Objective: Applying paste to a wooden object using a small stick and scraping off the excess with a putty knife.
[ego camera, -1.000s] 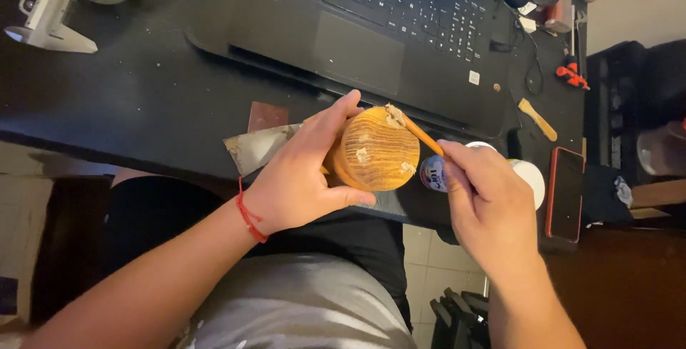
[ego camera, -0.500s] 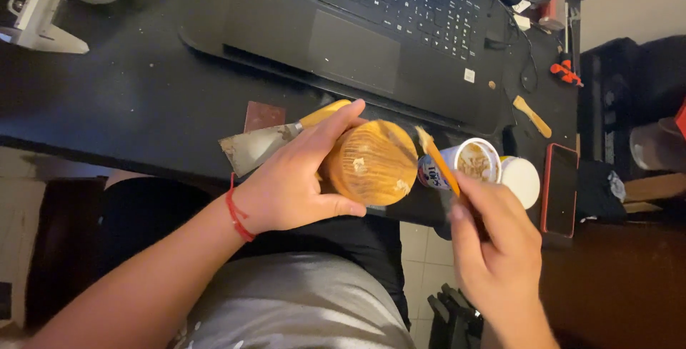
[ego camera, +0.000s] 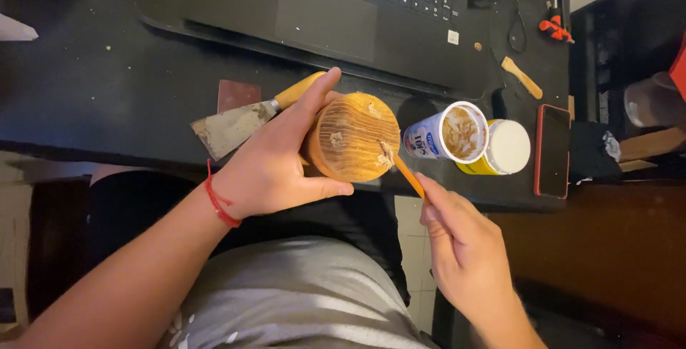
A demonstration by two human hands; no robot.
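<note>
Your left hand [ego camera: 275, 163] has its grip clamped around a round wooden block [ego camera: 355, 137], held tilted just past the near edge of the black worktop [ego camera: 100, 85], over your lap; your right hand [ego camera: 461, 249] pinches a thin orange stick [ego camera: 406, 174] whose tip, loaded with tan paste, touches the block's ridged face near its right rim. A few patches of the same paste already dot the wood. The risk here looks plain: the block has nothing beneath it but your clothes, so a lump dropping off the stick, or a slip of the thumb, would likely land on your shirt or the floor, and a hard push with the stick could twist the block out of your fingers. Just beside the block stands an open white tub [ego camera: 449, 135], tipped toward you, its inside smeared with brownish paste and seemingly partly used; an elbow nudge could topple it toward the laptop [ego camera: 336, 13]. Touching it on the right is a yellow tub with a white lid [ego camera: 506, 147], closed, contents hidden. A putty knife [ego camera: 239, 124] lies behind your left hand.
</note>
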